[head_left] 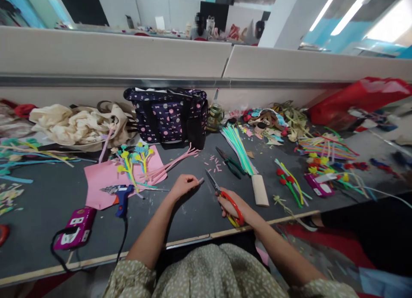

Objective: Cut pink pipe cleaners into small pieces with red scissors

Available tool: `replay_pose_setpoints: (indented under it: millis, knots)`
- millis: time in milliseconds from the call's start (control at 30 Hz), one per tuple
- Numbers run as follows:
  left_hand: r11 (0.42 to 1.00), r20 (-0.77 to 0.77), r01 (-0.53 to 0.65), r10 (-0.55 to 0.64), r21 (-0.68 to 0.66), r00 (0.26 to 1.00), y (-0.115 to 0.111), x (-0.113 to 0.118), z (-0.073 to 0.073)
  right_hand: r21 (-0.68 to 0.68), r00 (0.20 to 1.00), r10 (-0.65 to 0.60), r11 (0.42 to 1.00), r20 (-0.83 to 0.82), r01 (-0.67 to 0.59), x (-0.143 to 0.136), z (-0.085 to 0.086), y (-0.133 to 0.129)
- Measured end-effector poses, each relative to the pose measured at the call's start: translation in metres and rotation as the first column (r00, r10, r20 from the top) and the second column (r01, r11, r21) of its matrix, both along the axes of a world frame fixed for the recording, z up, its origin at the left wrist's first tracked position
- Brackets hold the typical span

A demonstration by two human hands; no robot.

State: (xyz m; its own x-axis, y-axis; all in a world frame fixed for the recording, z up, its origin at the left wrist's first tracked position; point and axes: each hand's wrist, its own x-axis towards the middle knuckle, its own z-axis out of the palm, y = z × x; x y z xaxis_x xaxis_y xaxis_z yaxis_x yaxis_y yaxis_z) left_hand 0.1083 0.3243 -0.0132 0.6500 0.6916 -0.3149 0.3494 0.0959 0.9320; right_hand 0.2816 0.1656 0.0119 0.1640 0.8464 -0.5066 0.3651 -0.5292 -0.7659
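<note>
In the head view, what worried me most was how near my left grip stood to the scissors. The short stem piece poked only a little past the fingertips, so a cut aimed too close could have nicked them. A slack pinch could also have dropped it among the pink snippets scattered just beyond the blades, about midway along the surface. I distrusted the black cord too: it ran from the blue glue gun over the near edge, left of my left forearm, and a snag there could have dragged the gun off the pink sheet.

My left grip was pinched narrow, thumb and fingers meeting on the stem piece. My right grip was curled around the scissors' orange handles by the near edge, blades angled toward the far edge; how far these were parted I could not tell. The pliers lay untouched, farther from the near edge.
</note>
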Motion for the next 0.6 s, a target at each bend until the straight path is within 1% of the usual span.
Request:
replay_pose_setpoints:
  millis: [100, 200, 267, 367, 433, 600]
  knots:
    - [1.0, 0.009, 0.0, 0.0, -0.008, 1.0, 0.0, 0.0, 0.001, -0.073, 0.981, -0.06, 0.996, -0.186, 0.047, 0.007, 0.0, -0.005]
    - [1.0, 0.002, 0.005, -0.005, -0.013, 1.0, 0.0, 0.001, 0.003, -0.067, 0.96, -0.065, 0.997, -0.271, 0.048, 0.012, 0.007, -0.01]
    - [1.0, 0.005, 0.007, -0.007, -0.024, 1.0, 0.0, 0.001, 0.004, -0.083, 0.961, -0.063, 0.996, -0.27, 0.042, 0.014, 0.011, -0.012]
    - [0.999, 0.02, 0.007, -0.006, -0.048, 1.0, 0.001, 0.001, 0.005, -0.156, 0.965, -0.045, 0.988, -0.258, 0.005, 0.014, 0.014, -0.011]
    - [0.998, 0.038, 0.014, -0.012, -0.064, 0.999, 0.001, 0.0, 0.003, -0.186, 0.97, -0.023, 0.982, -0.241, -0.023, 0.012, 0.016, -0.009]
    - [0.997, 0.091, 0.057, -0.051, -0.058, 0.995, 0.002, 0.001, -0.004, -0.204, 0.979, 0.001, 0.978, -0.204, -0.043, 0.007, 0.016, -0.005]
